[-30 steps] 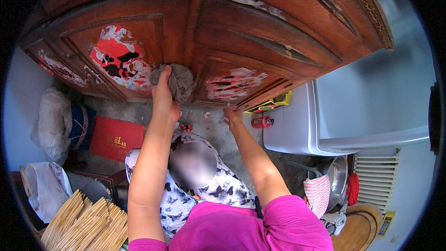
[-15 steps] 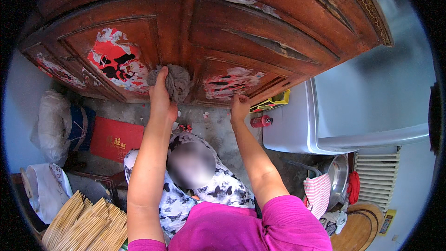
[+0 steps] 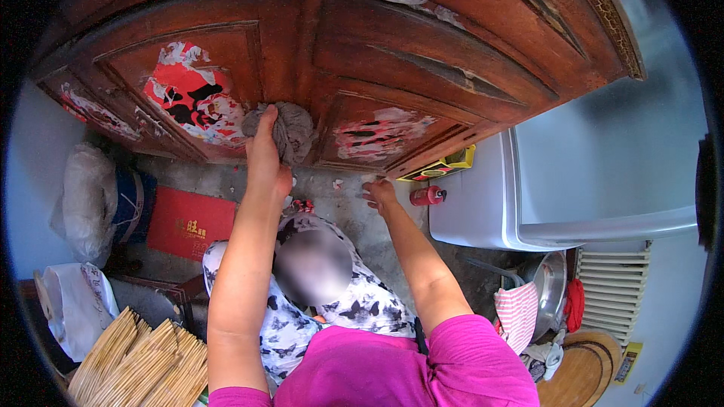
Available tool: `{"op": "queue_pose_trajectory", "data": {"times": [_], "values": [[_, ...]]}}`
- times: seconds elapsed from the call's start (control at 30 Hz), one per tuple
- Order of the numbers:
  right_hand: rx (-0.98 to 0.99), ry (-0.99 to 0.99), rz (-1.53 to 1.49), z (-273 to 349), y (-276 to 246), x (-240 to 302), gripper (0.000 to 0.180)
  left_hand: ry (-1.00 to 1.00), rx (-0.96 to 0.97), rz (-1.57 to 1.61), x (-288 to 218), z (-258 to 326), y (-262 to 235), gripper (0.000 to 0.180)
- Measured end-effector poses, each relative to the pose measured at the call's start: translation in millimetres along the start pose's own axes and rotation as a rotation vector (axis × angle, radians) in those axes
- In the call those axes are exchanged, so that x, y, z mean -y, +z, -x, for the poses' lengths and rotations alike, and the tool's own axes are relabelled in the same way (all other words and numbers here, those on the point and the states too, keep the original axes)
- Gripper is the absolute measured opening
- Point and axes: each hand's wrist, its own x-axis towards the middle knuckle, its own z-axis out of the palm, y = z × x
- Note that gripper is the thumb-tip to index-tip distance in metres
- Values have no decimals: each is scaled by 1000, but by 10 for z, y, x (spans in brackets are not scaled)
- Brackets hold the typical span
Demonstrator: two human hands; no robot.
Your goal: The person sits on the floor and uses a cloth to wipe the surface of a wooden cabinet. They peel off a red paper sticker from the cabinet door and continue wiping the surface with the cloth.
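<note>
Across the upper frame, a cabinet (image 3: 460, 49) meets a grey rag (image 3: 296, 136) gripped at centre by the left hand (image 3: 265, 152), while the right hand (image 3: 379, 194), fingers loosely spread, has just dropped below the torn sticker (image 3: 383, 136), leaving it untouched.
</note>
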Motion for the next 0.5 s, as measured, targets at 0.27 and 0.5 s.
{"op": "queue_pose_trajectory", "data": {"times": [0.27,0.5], "values": [[-98,-263,-583,-9,2,395,28,40,-7,5,18,-25,-20,42],[-165,-69,-725,82,144,540,18,9,-84,-32,-5,-43,-41,44]]}}
